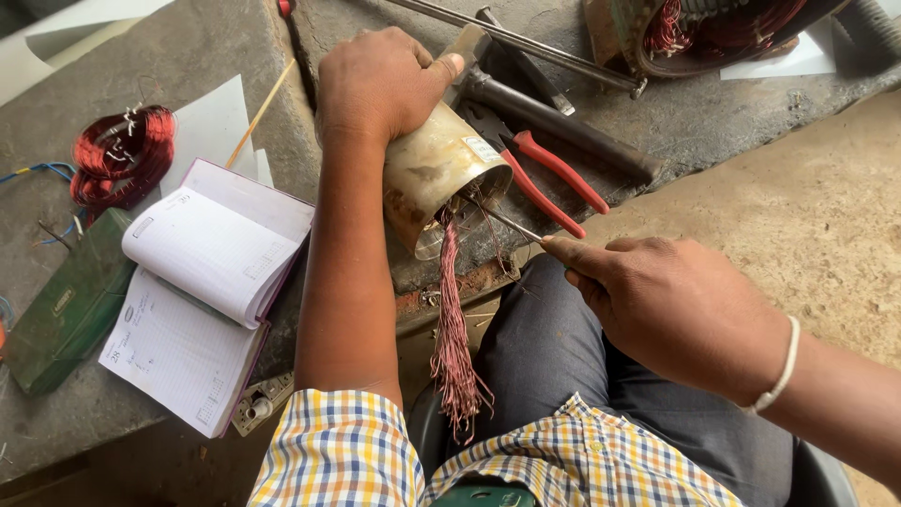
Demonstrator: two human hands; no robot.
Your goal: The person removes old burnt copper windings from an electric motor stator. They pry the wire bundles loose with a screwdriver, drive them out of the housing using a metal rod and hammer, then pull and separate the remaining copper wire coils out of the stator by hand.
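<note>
My left hand [380, 84] clamped the motor stator [441, 178] steady while right hand [671, 310] fingers pinched a thin pick [511, 223], prying copper windings [453, 329] best gently

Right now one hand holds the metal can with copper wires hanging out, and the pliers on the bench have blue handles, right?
Not quite. The head view shows the pliers have red handles. The rest holds: the left hand holds the metal can, copper wires hanging out.

Tarnished metal cylinder [436, 174] lies tilted on bench edge, copper wires [453, 329] dangling.
</note>
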